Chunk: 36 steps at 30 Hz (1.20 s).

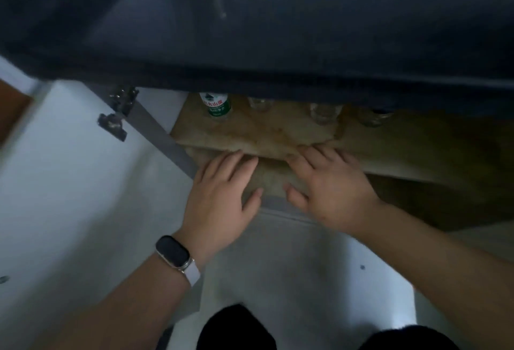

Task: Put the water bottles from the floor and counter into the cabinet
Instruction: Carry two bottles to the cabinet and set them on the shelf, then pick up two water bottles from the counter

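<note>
I look down into an open cabinet under a dark counter (278, 43). A water bottle with a green and white label (216, 106) stands at the back left of the cabinet floor (417, 149). Several clear bottles (324, 113) stand in a row to its right, their tops hidden by the counter edge. A wrinkled tan liner sheet (267, 132) covers the cabinet floor. My left hand (219, 196) and my right hand (331, 191) lie flat on its front edge, fingers spread, holding nothing.
The white cabinet door (69, 183) hangs open on the left, with metal hinges (116, 116) at its top. The grey floor (292, 266) lies below the cabinet front. My dark-clothed knees (236, 330) show at the bottom edge.
</note>
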Each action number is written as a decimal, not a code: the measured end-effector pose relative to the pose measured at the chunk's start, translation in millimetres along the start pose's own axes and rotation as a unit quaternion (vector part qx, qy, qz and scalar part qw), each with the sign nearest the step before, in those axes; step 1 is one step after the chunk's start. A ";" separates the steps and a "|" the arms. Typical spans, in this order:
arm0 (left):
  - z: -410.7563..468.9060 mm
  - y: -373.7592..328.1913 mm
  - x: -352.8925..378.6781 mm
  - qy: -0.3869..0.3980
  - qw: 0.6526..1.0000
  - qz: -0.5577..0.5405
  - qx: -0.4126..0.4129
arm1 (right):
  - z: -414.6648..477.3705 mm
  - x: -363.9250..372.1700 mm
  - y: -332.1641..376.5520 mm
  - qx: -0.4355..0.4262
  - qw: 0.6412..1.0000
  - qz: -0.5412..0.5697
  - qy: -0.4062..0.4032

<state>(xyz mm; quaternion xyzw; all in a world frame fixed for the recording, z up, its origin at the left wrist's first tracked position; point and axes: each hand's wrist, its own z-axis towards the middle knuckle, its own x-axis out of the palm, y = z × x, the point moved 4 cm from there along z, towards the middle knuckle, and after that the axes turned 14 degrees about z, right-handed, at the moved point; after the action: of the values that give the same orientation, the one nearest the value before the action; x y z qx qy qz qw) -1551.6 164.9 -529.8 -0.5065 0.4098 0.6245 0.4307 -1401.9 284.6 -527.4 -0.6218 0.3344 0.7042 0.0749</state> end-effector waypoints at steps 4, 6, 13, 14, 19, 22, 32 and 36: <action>-17.8 -4.5 -79.8 0.019 1.000 -0.008 0.000 | -37.6 -56.9 38.1 0.028 0.998 0.027 0.049; -19.6 -2.8 -120.6 0.021 1.000 -0.008 0.004 | -51.3 -91.4 54.0 0.042 0.997 0.031 0.061; -6.9 -2.7 -242.6 0.013 0.999 0.002 0.043 | -79.1 -219.4 97.0 0.065 0.997 0.029 0.024; -4.1 -4.5 -257.8 0.014 0.999 0.002 0.052 | -81.9 -236.5 101.7 0.067 0.997 0.028 0.018; 15.5 -14.8 -328.4 -0.029 0.994 -0.014 0.104 | -95.3 -314.9 120.1 0.085 0.996 -0.025 -0.006; 34.5 -20.9 -361.5 -0.067 0.986 -0.035 0.148 | -106.5 -351.4 130.3 0.115 0.992 -0.050 -0.032; 74.8 -83.9 -443.5 -0.126 0.938 -0.077 0.313 | -185.8 -449.8 158.0 0.248 0.950 -0.105 -0.157; 68.5 -139.9 -472.6 -0.145 0.910 -0.096 0.376 | -242.3 -474.5 151.9 0.303 0.926 -0.123 -0.190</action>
<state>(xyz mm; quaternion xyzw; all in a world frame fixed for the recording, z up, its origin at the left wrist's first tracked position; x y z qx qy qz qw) -1382.6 212.7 -64.2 -0.2477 0.4969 0.4466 0.7016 -1178.7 179.0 -31.5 -0.4603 0.4327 0.6593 0.4078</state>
